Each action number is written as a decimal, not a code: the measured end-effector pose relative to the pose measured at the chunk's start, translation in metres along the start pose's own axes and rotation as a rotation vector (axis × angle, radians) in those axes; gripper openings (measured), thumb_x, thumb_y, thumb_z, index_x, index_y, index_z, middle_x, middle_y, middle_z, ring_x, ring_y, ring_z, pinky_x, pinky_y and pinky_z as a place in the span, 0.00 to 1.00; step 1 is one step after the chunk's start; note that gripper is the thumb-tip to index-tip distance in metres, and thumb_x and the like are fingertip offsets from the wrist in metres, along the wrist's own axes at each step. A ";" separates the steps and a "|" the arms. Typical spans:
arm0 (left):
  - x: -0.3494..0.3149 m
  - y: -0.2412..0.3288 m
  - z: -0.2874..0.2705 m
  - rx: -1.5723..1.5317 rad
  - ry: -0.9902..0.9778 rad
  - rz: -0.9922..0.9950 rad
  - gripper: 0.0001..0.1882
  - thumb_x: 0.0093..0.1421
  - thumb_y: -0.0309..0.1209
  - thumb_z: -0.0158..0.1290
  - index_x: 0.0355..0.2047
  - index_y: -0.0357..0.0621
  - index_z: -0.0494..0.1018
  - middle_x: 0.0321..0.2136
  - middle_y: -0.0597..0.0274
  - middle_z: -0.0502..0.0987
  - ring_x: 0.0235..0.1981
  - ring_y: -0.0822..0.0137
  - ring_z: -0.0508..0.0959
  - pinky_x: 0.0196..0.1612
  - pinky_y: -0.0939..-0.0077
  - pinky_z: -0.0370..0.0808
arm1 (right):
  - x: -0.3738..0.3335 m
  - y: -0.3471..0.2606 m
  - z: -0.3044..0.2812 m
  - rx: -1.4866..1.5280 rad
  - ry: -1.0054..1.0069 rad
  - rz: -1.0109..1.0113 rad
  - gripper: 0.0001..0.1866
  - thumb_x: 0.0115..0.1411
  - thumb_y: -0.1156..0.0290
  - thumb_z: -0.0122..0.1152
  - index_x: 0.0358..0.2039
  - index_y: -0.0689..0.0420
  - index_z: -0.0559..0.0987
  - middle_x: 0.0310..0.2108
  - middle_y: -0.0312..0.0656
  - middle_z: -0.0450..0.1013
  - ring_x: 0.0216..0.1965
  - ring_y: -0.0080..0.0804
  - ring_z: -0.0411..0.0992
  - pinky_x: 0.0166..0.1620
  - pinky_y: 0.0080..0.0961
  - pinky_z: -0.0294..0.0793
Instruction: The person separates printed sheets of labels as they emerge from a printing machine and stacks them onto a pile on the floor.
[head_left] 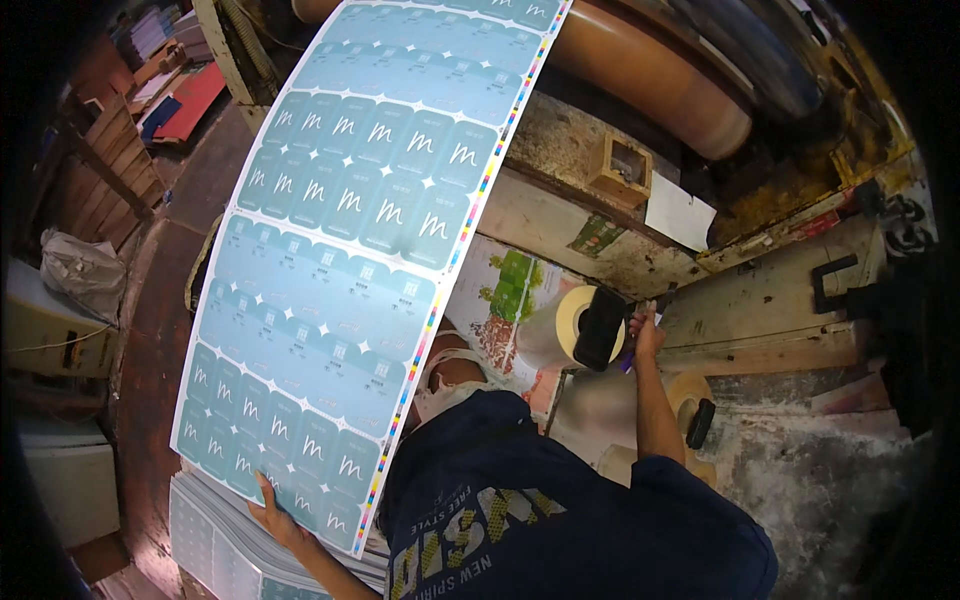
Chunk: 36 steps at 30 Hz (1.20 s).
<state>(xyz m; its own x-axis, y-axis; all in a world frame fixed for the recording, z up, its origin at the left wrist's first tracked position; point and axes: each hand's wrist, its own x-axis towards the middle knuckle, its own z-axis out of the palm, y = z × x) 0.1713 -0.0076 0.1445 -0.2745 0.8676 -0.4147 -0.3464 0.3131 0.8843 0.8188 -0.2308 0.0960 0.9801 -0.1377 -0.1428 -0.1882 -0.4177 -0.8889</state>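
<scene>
A long printed sheet [330, 270] with rows of teal and pale blue card designs rises from the lower left to the top of the view. My left hand [279, 515] pinches its lower edge, thumb on the printed face and fingers mostly hidden. Just beneath lies a thick stack of similar printed sheets [225, 540]. Out to the right, my right hand [647, 330] is closed around a slim tool [627, 362], purple below the fist and dark above it; its kind is unclear. Beside that hand, a black rounded block [599, 328] sits against the end of a film roll [545, 335].
Machine rollers, one a brown roller [650, 75], cross the upper right. A small wooden box [619, 168] and a white paper [680, 212] rest on the ledge below. More rolls [690, 395] lie under my right forearm. A plastic bag [82, 272] sits at far left.
</scene>
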 end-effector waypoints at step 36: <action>0.030 0.049 -0.170 0.412 0.021 -0.192 0.40 0.59 0.37 0.59 0.62 0.27 0.53 0.58 0.45 0.64 0.55 0.56 0.67 0.57 0.64 0.66 | -0.177 -0.243 0.262 0.106 -0.632 -0.739 0.13 0.60 0.71 0.59 0.46 0.60 0.77 0.29 0.43 0.73 0.20 0.26 0.71 0.24 0.24 0.73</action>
<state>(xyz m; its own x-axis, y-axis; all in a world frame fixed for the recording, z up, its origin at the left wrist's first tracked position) -0.0065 -0.0323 0.1387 -0.2599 0.7721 -0.5799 -0.0083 0.5987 0.8009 0.7074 0.1309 0.2234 0.7077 0.6460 0.2861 0.4632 -0.1185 -0.8783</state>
